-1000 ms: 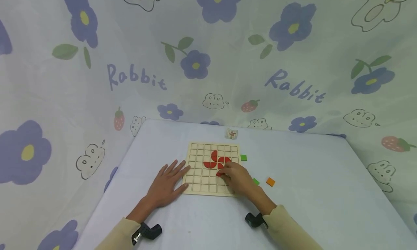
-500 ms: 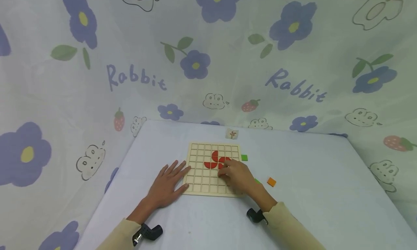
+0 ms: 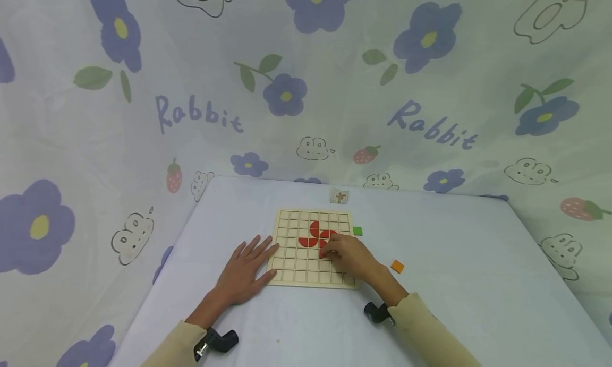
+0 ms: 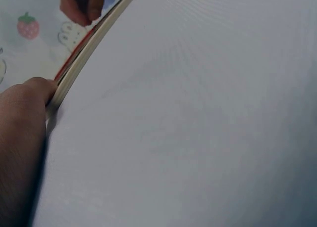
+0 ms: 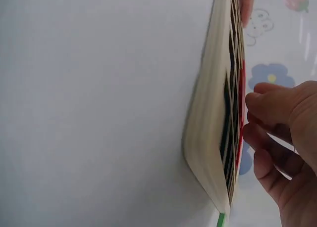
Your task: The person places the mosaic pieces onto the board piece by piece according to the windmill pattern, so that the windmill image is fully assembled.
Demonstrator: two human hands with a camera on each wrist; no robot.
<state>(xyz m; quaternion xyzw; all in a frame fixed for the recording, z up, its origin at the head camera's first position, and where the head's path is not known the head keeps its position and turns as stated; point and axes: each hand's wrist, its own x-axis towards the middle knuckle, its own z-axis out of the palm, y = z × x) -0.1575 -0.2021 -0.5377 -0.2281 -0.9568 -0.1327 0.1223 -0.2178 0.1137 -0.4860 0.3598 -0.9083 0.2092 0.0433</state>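
Observation:
A square wooden grid board [image 3: 295,261] lies on the white table. Near its middle sit red half-round pieces [image 3: 308,242], set like a pinwheel. My right hand [image 3: 353,256] is over the board's right half, its curled thumb and fingers pinching another red half-round piece [image 3: 322,249], which the fingertips partly cover. In the right wrist view, the right hand's fingers [image 5: 265,108] are bent close to the board's face. My left hand [image 3: 246,274] rests with spread fingers along the board's left edge, and its thumb touches the lower left side.
A green square tile [image 3: 357,231] lies just right of the board. An orange square tile [image 3: 397,266] is farther right. Behind the board stands a small pattern card [image 3: 339,196] with a red pinwheel figure. A printed curtain [image 3: 344,112] surrounds the table.
The red piece under my right fingers has moved slightly up the board, from below the pinwheel into its lower right part. A green tile near the right wrist is now hidden. The left hand stays still.

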